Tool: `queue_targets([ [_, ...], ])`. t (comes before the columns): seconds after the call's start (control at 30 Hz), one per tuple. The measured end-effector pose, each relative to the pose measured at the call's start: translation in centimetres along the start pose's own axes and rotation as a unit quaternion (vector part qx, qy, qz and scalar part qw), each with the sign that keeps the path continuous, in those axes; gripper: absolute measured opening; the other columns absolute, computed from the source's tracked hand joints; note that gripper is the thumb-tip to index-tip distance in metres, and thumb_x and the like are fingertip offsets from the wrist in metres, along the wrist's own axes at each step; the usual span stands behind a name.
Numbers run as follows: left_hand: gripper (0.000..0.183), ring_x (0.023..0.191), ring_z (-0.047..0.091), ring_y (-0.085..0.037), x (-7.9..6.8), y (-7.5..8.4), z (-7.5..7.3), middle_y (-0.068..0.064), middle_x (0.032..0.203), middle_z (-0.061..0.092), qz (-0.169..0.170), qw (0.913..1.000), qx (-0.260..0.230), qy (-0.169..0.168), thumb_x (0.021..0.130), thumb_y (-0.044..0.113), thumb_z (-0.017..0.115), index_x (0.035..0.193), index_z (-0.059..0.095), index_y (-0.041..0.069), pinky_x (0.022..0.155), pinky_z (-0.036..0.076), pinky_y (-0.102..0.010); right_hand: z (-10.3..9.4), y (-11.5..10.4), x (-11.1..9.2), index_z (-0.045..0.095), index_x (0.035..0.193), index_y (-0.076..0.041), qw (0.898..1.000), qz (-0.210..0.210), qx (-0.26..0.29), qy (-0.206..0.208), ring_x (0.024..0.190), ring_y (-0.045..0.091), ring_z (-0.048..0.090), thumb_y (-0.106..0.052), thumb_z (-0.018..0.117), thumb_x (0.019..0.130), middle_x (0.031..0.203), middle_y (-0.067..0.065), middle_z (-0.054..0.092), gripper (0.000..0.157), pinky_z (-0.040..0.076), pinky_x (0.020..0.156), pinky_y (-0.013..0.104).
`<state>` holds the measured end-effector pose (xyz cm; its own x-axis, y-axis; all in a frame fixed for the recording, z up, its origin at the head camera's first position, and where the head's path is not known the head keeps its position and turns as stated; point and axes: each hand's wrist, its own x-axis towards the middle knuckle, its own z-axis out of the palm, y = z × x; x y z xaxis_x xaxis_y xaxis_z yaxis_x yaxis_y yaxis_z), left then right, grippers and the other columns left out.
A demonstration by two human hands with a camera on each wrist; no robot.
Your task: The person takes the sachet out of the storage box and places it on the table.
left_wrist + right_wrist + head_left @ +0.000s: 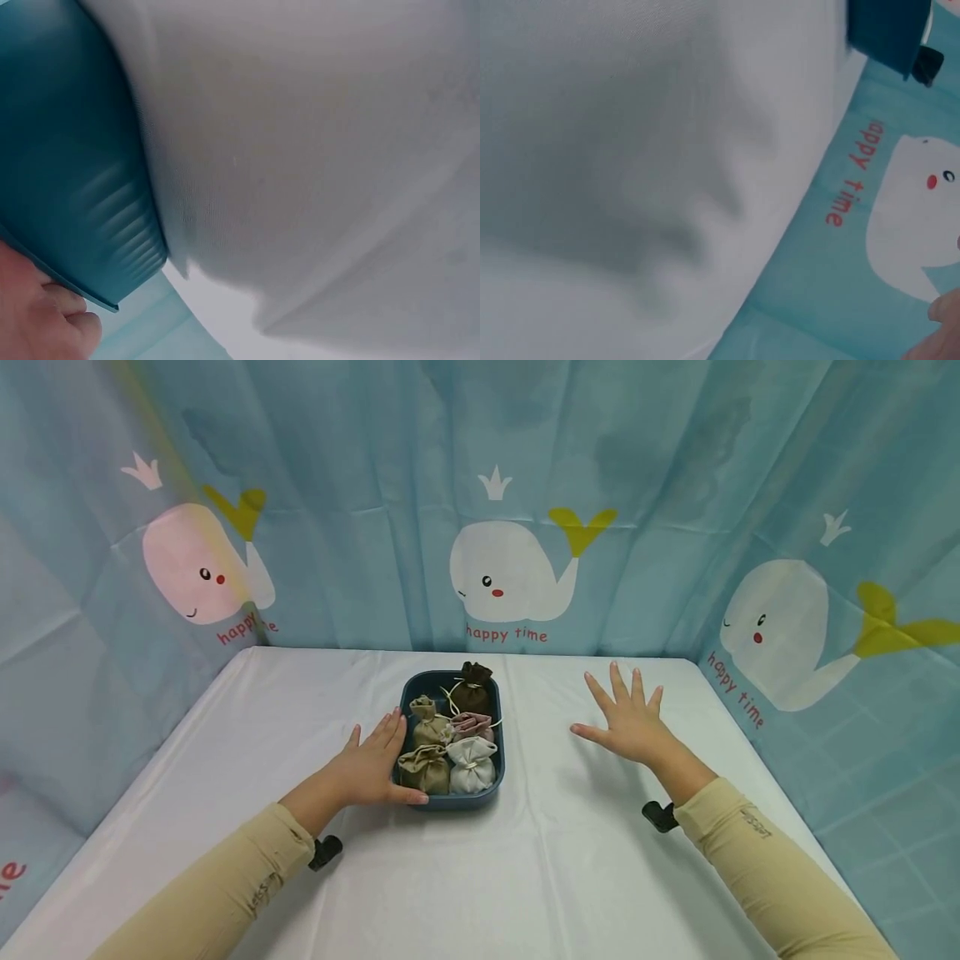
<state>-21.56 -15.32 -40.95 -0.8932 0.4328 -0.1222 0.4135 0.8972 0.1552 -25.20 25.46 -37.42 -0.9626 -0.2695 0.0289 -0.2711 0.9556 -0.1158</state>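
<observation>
A dark blue bin (459,803) stands in the middle of the table, filled with small drawstring pouches. At its back is a dark brown pouch (472,693); a mauve pouch (472,725) and a pale grey pouch (472,768) lie on the right, with an olive pouch (424,770) and another olive pouch (430,727) on the left. My left hand (367,768) lies along the bin's left rim, fingers straight and thumb at the front corner. To the right, my right hand (630,722) hovers over the table, fingers spread and holding nothing.
White cloth covers the table (450,885). A blue curtain (360,568) with printed whales surrounds its back and sides. Black wrist devices, one at the left wrist (326,852) and one at the right wrist (660,817), stick out below the sleeves.
</observation>
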Motion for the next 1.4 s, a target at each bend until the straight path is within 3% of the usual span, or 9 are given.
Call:
queue_targets([
  [0.37,0.128,0.14,0.0,-0.03,0.0,0.2,-0.3,-0.014,0.152,-0.008,0.001,0.9999,-0.011,0.0,0.06,0.088,0.043,0.147,0.002,0.003,0.103,0.003,-0.063,-0.2,-1.9,0.8,0.003,0.149,-0.027,0.999,-0.027,0.004,0.024,0.133,0.042,-0.021,-0.078,0.036,0.077,0.151,0.014,-0.016,0.095,-0.007,0.095,0.071],
  [0.53,0.129,0.139,0.001,-0.031,0.0,0.0,-0.2,-0.014,0.152,-0.008,0.0,0.9999,-0.01,0.001,0.059,0.088,0.042,0.147,0.002,0.003,0.103,0.003,-0.063,-0.3,-3.2,1.1,0.007,0.149,-0.025,0.997,-0.04,0.061,0.034,0.134,0.038,-0.019,-0.071,0.044,0.08,0.152,0.014,-0.009,0.091,-0.004,0.098,0.068],
  [0.7,0.129,0.14,0.001,-0.03,-0.1,0.1,-0.3,-0.013,0.152,-0.008,-0.002,1.0,-0.009,-0.001,0.059,0.089,0.042,0.147,0.001,0.003,0.103,0.003,-0.063,0.1,-4.4,1.5,0.011,0.149,-0.026,0.985,-0.059,0.156,0.036,0.136,0.035,-0.017,-0.061,0.05,0.084,0.153,0.012,-0.003,0.084,0.003,0.101,0.066],
  [0.93,0.129,0.139,0.002,-0.031,-0.2,0.3,-0.5,-0.014,0.152,-0.007,0.001,0.9999,-0.012,0.0,0.059,0.088,0.043,0.147,0.003,0.002,0.103,0.004,-0.064,0.2,-6.1,1.4,0.015,0.148,-0.029,0.959,-0.086,0.267,0.029,0.139,0.028,-0.01,-0.052,0.054,0.087,0.154,0.006,0.001,0.076,0.01,0.103,0.064],
  [1.17,0.129,0.139,0.0,-0.031,-0.2,0.3,-0.5,-0.014,0.152,-0.009,-0.002,0.9998,-0.018,-0.012,0.059,0.087,0.044,0.147,0.001,0.003,0.103,0.002,-0.063,0.5,-7.7,1.5,0.024,0.146,-0.026,0.944,-0.105,0.312,0.028,0.138,0.025,0.016,-0.045,0.062,0.084,0.152,0.004,0.015,0.075,0.023,0.103,0.056],
  [1.4,0.127,0.139,0.001,-0.031,-0.3,0.3,-0.7,-0.014,0.152,-0.009,-0.001,0.9997,-0.022,-0.009,0.061,0.086,0.046,0.147,0.001,0.002,0.103,0.003,-0.063,1.1,-9.0,1.2,0.029,0.144,-0.023,0.934,-0.157,0.321,0.02,0.135,0.023,0.024,-0.037,0.067,0.083,0.148,0.003,0.024,0.073,0.026,0.104,0.051],
])
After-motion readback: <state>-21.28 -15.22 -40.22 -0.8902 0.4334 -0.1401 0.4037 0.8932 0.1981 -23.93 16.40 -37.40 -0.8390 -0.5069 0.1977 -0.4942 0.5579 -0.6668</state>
